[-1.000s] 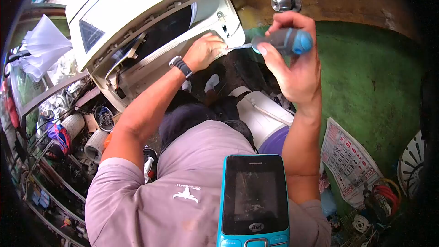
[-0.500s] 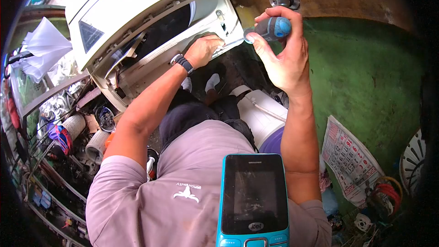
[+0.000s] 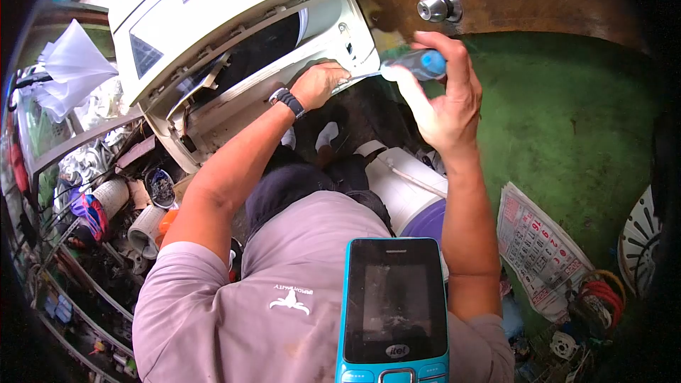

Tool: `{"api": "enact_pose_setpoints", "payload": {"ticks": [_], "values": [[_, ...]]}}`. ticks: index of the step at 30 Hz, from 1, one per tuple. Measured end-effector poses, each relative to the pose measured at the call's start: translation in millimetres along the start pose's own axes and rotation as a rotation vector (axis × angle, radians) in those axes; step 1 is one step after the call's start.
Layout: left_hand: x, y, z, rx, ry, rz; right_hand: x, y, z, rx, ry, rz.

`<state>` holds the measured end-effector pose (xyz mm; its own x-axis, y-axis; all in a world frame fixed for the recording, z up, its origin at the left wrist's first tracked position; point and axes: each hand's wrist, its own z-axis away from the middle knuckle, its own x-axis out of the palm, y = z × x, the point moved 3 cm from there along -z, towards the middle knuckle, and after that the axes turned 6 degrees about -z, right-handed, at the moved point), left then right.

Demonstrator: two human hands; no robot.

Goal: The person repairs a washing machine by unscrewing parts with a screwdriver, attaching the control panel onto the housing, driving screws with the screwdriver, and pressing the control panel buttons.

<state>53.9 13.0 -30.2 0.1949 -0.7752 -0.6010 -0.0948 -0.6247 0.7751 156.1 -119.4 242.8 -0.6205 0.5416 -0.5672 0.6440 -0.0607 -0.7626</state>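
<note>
Screwdriver upper right, right hand, fingers clamped on it, left hand, fingers together near its shaft, machine upper left

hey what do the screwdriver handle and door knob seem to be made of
Screwdriver handle: probably plastic or rubber, given its blue and grey parts; finish too blurred to judge. Door knob: likely polished metal, silvery with bright reflections.

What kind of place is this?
Probably a small repair workshop, possibly in a home. What points to it: an opened white appliance, a screwdriver in the right hand, and a jumble of parts on the person's left.
</note>
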Motion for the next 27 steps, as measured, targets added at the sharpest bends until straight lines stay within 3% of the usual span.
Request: {"api": "enact_pose_setpoints", "payload": {"ticks": [2, 4, 5, 7, 8, 11, 14, 15, 18, 20, 22, 24, 26, 27], "values": [[0.0, -1.8, 0.8, -0.024, 0.008, -0.019, -1.0, 1.2, 4.6, 0.096, 0.163, 0.324], [-5.1, 4.0, 5.9, -0.087, 0.035, 0.008, -4.8, -0.6, 1.6, 0.081, 0.158, 0.347], [-10.1, 5.3, 11.9, -0.133, 0.105, 0.022, -6.6, -0.9, -2.2, 0.01, 0.119, 0.238], [-21.3, 13.2, 27.1, -0.29, 0.141, 0.083, -4.2, -4.6, -4.3, 0.109, 0.006, -0.172], [-23.9, 18.7, 34.8, -0.289, 0.142, 0.085, -5.7, -6.7, -6.9, 0.109, 0.004, -0.17], [-33.3, 26.8, 60.3, -0.39, 0.228, 0.068, -6.4, -7.8, -19.5, 0.056, 0.031, 0.367], [-35.4, 38.7, 78.3, -0.453, 0.247, 0.084, -8.4, -11.5, -25.4, 0.165, 0.03, 0.394], [-33.6, 39.6, 82.1, -0.472, 0.279, 0.11, -14.9, -11.4, -31.0, -0.03, -0.016, 0.287], [-28.8, 45.3, 91.9, -0.556, 0.388, 0.232, -23.5, -30.1, -31.7, 0.042, -0.227, 0.318], [-22.8, 55.0, 93.1, -0.68, 0.336, 0.408, -21.0, -32.9, -24.5, 0.126, -0.187, 0.445], [-11.8, 70.5, 88.3, -0.679, 0.301, 0.615, -28.2, -27.2, -22.0, 0.257, -0.23, 0.743], [-4.0, 93.2, 78.3, -0.645, 0.293, 0.688, -36.5, -33.0, -30.8, 0.208, -0.289, 0.706], [4.5, 110.9, 64.3, -0.669, 0.267, 0.708, -38.4, -43.0, -41.8, 0.0, -0.506, 0.556], [10.6, 118.4, 55.7, -0.666, 0.287, 0.751, -38.8, -41.7, -43.4, 0.038, -0.632, 0.657]]}}
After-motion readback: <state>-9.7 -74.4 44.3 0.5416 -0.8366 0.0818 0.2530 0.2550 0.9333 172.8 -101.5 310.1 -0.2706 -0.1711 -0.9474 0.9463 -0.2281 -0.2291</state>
